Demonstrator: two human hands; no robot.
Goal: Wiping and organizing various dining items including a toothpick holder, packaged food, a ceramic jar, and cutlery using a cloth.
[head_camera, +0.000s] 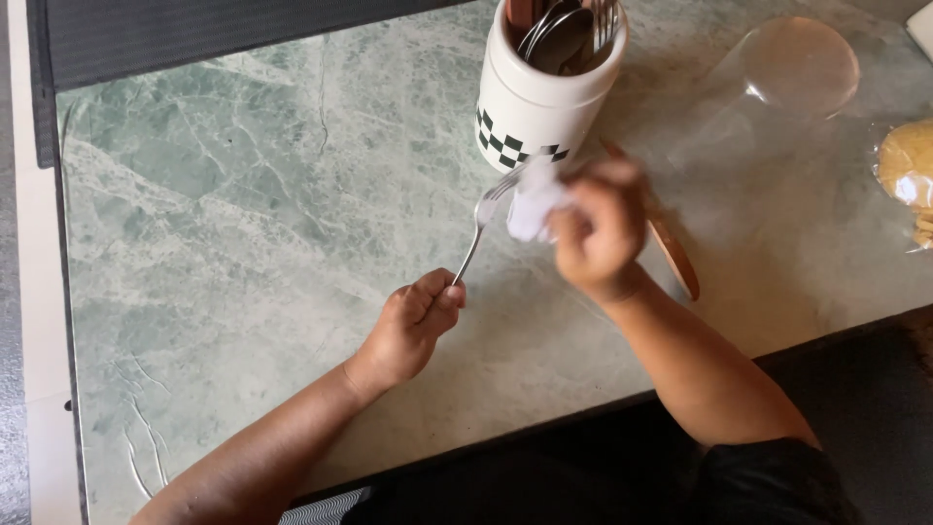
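Head view: left hand (413, 326) fisted round fork (478, 226) handle, tines raised near bench middle, just before white checkered utensil holder (537, 92). Right hand (603, 228) closed on crumpled white cloth (533, 206) pressed at tines, blurred. Judgement: fork wipe mid-way; other cutlery stands in holder, wooden spoon (673, 258) lies under right hand. Clear glass (777, 83) on its side toward far right corner.

Head view, steeply down, close above countertop (243, 194)

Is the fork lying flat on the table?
No, the left hand holds the fork up by its handle, above the green marble table.
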